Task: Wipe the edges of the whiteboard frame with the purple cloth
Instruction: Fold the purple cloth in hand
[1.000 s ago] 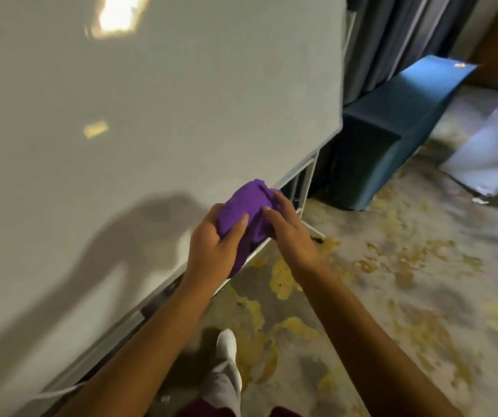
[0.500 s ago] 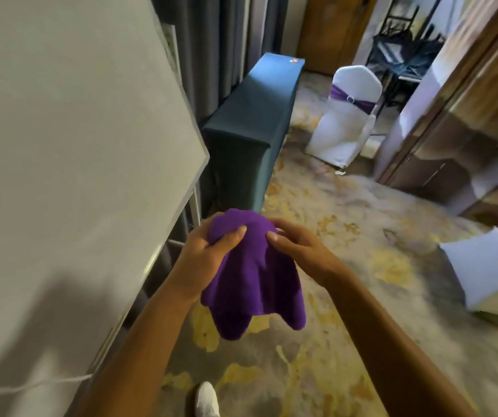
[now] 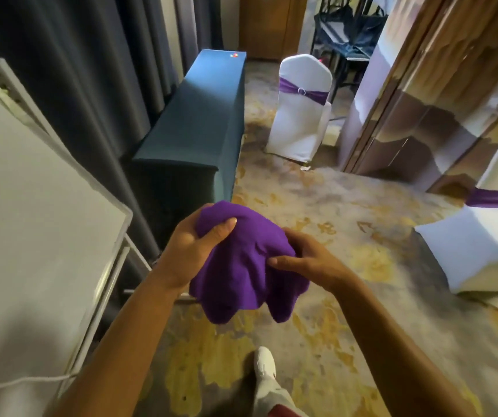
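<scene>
The purple cloth [image 3: 243, 263] hangs bunched between both hands, over the carpet and clear of the board. My left hand [image 3: 193, 243] grips its upper left part with the thumb on top. My right hand [image 3: 307, 261] pinches its right side. The whiteboard [image 3: 31, 236] fills the left of the view, tilted, and its pale frame edge [image 3: 70, 153] runs down to a corner just left of my left hand. The cloth does not touch the frame.
A teal covered table [image 3: 199, 124] stands beyond the board along dark curtains [image 3: 76, 70]. White chairs with purple sashes stand at the back [image 3: 300, 112] and at the right [image 3: 488, 233]. A white cord [image 3: 22, 382] lies low across the board. My white shoe [image 3: 264, 367] is on the patterned carpet.
The cloth has come off the board's lower frame edge and now hangs between both hands over the floor. The view has swung right, away from the board, toward the room.
</scene>
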